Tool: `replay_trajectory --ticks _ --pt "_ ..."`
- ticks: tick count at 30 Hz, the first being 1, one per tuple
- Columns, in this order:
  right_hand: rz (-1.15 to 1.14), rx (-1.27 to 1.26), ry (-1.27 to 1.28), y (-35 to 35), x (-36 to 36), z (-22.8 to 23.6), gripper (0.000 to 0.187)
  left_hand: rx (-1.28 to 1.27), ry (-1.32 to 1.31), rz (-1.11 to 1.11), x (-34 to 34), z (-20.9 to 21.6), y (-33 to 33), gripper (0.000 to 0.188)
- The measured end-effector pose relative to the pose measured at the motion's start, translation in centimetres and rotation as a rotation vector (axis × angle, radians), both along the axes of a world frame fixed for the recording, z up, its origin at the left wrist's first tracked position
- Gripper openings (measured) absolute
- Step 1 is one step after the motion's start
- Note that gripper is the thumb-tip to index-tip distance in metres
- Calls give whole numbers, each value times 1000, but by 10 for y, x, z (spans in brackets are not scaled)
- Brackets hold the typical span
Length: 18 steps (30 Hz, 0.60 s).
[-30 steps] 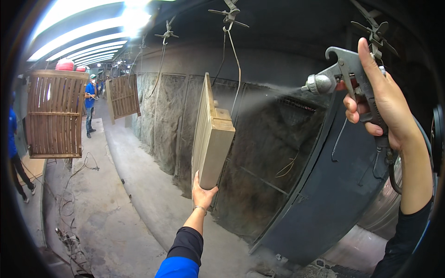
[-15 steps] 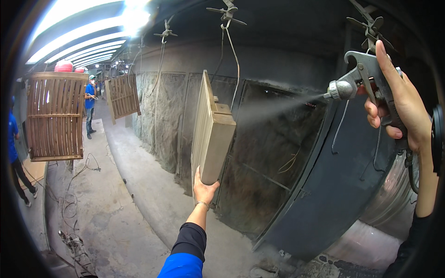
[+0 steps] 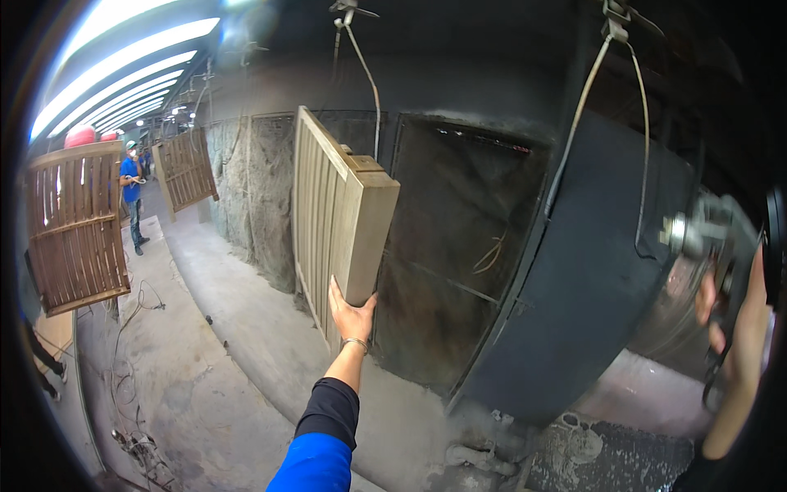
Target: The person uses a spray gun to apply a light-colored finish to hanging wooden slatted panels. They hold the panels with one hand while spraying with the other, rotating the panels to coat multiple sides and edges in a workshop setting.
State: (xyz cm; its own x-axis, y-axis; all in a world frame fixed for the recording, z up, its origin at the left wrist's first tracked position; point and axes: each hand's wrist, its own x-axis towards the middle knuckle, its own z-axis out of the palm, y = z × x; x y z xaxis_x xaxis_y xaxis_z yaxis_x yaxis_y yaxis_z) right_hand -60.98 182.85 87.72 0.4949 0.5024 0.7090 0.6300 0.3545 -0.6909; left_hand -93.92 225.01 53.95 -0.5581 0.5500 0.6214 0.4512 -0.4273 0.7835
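Head view: A worker's left hand (image 3: 352,316) steadies a hanging wooden panel (image 3: 344,213) near the middle of a spray area, while the right hand (image 3: 746,328) holds a metal spray gun (image 3: 709,232) off to the far right. The fan of mist that reached from the nozzle toward the panel half a second ago no longer shows. The gun has swung lower and farther right, well apart from the wood, and is blurred by motion; the panel now shows more of its slatted face. Taken together, the changes suggest a break between spray passes, with the panel being angled by hand.

The left hand is spread across the panel's lower end, fingers on the slatted side and thumb on the other, pinching the thickness between them. The right hand's fingers appear curled around the gun's handle, but blur leaves it impossible to tell whether the trigger is pressed.

The panel hangs tilted beside a wire (image 3: 375,86), with a dark, grimy screen (image 3: 459,246) behind it. To the right, a second wire hanger (image 3: 584,107) drops in front of a gray-blue board (image 3: 607,246). At left, a brown slatted frame (image 3: 75,230) hangs nearer and a smaller slatted frame (image 3: 184,168) farther off. Between the two frames, a co-worker in a blue shirt (image 3: 129,176) stands at the far end of the concrete floor (image 3: 197,394).
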Motion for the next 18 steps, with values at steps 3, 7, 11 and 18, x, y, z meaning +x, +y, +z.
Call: replay_trajectory --ticks 3,7,11,18 --pt "-14 23 139 -33 46 -82 73 -34 76 -5 12 4 -6 115" --pt "-224 -73 375 -75 92 -194 63 91 219 43 28 67 -16 123" --pt "-202 -174 612 -108 100 -257 59 431 331 162 57 202 -3 124" --pt "-448 -285 837 -159 81 -300 53 535 412 413 74 348 -17 68"
